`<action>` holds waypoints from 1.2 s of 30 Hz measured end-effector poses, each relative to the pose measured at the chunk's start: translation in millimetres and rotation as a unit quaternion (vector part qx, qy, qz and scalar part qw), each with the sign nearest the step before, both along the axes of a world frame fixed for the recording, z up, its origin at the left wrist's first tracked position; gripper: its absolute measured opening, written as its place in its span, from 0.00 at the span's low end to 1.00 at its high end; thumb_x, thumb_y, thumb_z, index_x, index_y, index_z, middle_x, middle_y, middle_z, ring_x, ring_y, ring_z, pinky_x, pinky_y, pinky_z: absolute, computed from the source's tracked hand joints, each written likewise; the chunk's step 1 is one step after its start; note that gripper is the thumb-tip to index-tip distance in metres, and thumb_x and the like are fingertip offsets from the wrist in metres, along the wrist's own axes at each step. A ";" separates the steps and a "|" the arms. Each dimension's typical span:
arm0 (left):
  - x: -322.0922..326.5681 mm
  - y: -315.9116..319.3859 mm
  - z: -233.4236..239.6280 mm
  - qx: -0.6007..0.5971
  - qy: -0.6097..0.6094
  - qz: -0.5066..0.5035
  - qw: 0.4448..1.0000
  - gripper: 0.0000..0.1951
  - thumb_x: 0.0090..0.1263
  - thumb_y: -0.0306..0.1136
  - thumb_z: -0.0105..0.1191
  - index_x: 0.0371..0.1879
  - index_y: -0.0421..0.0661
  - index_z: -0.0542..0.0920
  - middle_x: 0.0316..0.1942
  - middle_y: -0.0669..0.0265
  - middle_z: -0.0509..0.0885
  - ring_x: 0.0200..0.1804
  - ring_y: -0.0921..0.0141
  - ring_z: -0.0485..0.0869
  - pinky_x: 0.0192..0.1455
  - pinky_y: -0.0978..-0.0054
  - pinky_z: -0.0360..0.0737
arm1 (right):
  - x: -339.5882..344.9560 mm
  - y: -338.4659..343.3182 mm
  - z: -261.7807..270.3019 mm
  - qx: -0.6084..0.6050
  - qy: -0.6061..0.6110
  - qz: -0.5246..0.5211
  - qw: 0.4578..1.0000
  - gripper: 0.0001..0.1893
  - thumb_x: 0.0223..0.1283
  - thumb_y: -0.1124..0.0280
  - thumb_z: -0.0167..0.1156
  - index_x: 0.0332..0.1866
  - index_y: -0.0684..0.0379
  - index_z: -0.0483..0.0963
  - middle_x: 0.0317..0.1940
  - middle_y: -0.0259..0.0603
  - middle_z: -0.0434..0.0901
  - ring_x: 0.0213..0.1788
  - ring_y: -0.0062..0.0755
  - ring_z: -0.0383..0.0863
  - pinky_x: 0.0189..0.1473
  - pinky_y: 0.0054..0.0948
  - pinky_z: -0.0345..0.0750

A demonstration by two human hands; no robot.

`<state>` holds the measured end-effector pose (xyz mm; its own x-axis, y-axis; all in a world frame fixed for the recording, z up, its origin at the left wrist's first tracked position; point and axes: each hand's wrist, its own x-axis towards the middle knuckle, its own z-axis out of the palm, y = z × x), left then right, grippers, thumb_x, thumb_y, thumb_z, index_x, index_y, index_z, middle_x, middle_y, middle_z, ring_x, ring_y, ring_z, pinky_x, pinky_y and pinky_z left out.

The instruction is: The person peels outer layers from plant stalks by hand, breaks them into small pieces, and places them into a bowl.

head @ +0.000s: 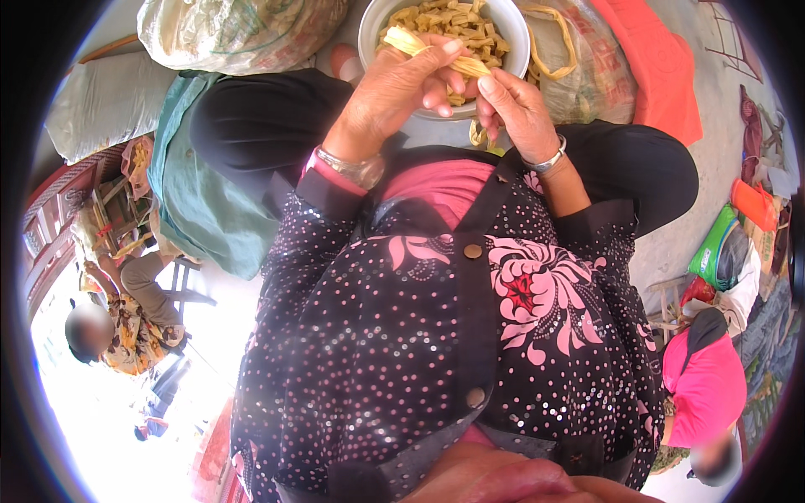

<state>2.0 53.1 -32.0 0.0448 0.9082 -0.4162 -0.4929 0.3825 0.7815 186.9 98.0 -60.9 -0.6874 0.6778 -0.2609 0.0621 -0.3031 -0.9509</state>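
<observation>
A pale yellow, folded fibrous strip (468,65) runs between my two hands. My left hand (396,88) holds it under the thumb, with one end (402,41) sticking out past the fingers. Its other end is pinched between the thumb and fingers of my right hand (519,110). Both hands are over the near part of a round, light-coloured basin (521,47), which holds many short yellow folded pieces (449,19). A longer yellow loop (572,47) lies just right of the basin, and part of another shows beneath my right hand.
Filled plastic sacks (239,31) (591,88) flank the basin. A red-orange cloth or bag (670,82) lies at right. Teal cloth (207,201) is beside my left knee. A seated person (138,320) is at far left, another person in pink (710,383) at lower right.
</observation>
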 end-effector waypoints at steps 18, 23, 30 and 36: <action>-13.4 11.9 47.8 0.103 -0.008 0.130 0.986 0.08 0.68 0.32 0.52 0.38 0.41 0.77 0.20 0.70 0.71 0.15 0.83 0.59 0.25 0.79 0.71 | 6.6 42.2 92.3 0.376 -0.102 0.025 0.921 0.13 0.64 0.63 0.57 0.31 0.63 0.74 0.16 0.44 0.66 0.17 0.30 0.66 0.23 0.29 0.65; -39.0 59.7 85.5 0.193 0.042 0.157 0.968 0.08 0.70 0.32 0.51 0.40 0.40 0.77 0.23 0.70 0.75 0.17 0.83 0.61 0.30 0.79 0.71 | -26.7 99.3 140.6 0.560 -0.141 -0.003 0.816 0.15 0.65 0.58 0.54 0.28 0.59 0.71 0.17 0.48 0.69 0.21 0.50 0.72 0.23 0.39 0.66; -62.7 111.6 105.9 0.242 0.094 0.189 0.947 0.09 0.69 0.34 0.54 0.39 0.40 0.79 0.25 0.69 0.79 0.21 0.82 0.67 0.30 0.79 0.73 | -55.4 150.4 169.4 0.704 -0.225 -0.037 0.672 0.14 0.66 0.60 0.49 0.29 0.58 0.69 0.19 0.49 0.73 0.27 0.53 0.75 0.29 0.43 0.70; -68.7 136.6 101.3 0.248 0.131 0.207 0.937 0.08 0.71 0.29 0.50 0.27 0.45 0.77 0.19 0.74 0.75 0.18 0.82 0.69 0.21 0.85 0.68 | -73.7 179.2 157.5 0.664 -0.207 -0.035 0.717 0.14 0.67 0.60 0.47 0.30 0.57 0.70 0.20 0.49 0.74 0.27 0.55 0.76 0.29 0.47 0.70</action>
<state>-66.7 189.7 69.3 -0.3983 0.9101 0.1143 -0.2850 -0.2412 0.9277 113.2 277.3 96.6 -0.6894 0.5462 0.4759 0.4511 0.8377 -0.3080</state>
